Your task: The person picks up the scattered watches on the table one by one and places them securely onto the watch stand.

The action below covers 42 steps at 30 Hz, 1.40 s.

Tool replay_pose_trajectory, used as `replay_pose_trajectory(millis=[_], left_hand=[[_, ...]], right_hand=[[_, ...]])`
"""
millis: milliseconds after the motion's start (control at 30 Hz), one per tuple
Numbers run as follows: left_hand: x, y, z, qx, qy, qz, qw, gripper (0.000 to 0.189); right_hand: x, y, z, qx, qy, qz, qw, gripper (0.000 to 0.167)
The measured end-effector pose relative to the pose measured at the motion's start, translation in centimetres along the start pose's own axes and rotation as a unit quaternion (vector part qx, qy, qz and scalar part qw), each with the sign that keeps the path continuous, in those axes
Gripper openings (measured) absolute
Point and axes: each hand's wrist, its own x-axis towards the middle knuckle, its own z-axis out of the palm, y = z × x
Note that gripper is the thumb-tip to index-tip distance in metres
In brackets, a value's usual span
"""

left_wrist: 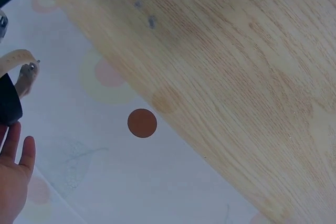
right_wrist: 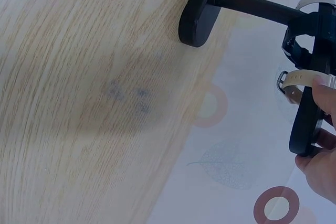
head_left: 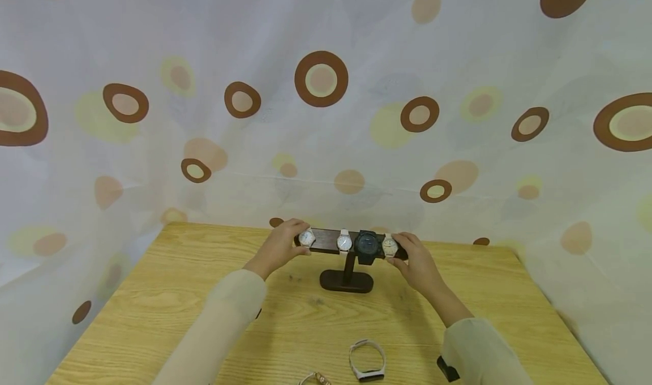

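A dark watch stand [head_left: 324, 239] with a crossbar on a short post stands near the table's back edge. My left hand [head_left: 280, 248] grips its left end around a white watch [head_left: 307, 238], fingers at the upper edge and thumb below. At the other end my right hand [head_left: 420, 266] holds the bar beside a cream-strapped watch [head_left: 389, 246]; in the right wrist view a fingertip lies on that strap [right_wrist: 304, 80]. Between them hang another white watch [head_left: 344, 242] and a bulky black watch [head_left: 367, 243]. The left wrist view catches only some fingers [left_wrist: 26, 153] under the bar end [left_wrist: 8, 100].
On the wooden table [head_left: 153, 306], nearer me, lie a pale fitness band [head_left: 372, 375] and a partly cut-off bracelet-like piece [head_left: 321, 378]. A dark object [head_left: 448, 368] shows beside my right sleeve. A patterned sheet [head_left: 356, 147] hangs behind the table.
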Motion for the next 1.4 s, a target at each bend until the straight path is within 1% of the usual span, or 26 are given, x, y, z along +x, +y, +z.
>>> replay_pose_trajectory(millis=[100,400,567,733,867,1133,1400], left_hand=[[0.1,0.1,0.1,0.003,0.001,0.003,1.0000,0.057],[0.1,0.8,0.0,0.035,0.007,0.025,0.9990,0.057],[0.3,0.8,0.3,0.051,0.016,0.041,0.9977,0.058],[0.4,0.9,0.6,0.063,0.013,0.050,0.9967,0.058],[0.5,1.1,0.7,0.077,0.011,0.051,0.9957,0.059],[0.5,1.6,0.8,0.078,0.015,0.054,0.9954,0.056],[0.6,1.8,0.9,0.098,0.012,0.057,0.9934,0.057]], right_hand=[[0.0,0.0,0.0,0.001,0.001,-0.001,1.0000,0.050],[-0.2,-0.1,-0.1,0.007,0.003,-0.003,1.0000,0.050],[-0.2,0.1,-0.1,0.007,0.001,-0.001,1.0000,0.050],[-0.2,0.2,0.0,0.007,-0.003,0.001,1.0000,0.051],[-0.2,0.3,0.0,0.006,-0.003,0.002,1.0000,0.051],[-0.2,0.2,0.0,0.011,-0.015,0.014,0.9997,0.052],[-0.1,0.2,0.0,0.013,-0.010,0.012,0.9998,0.052]])
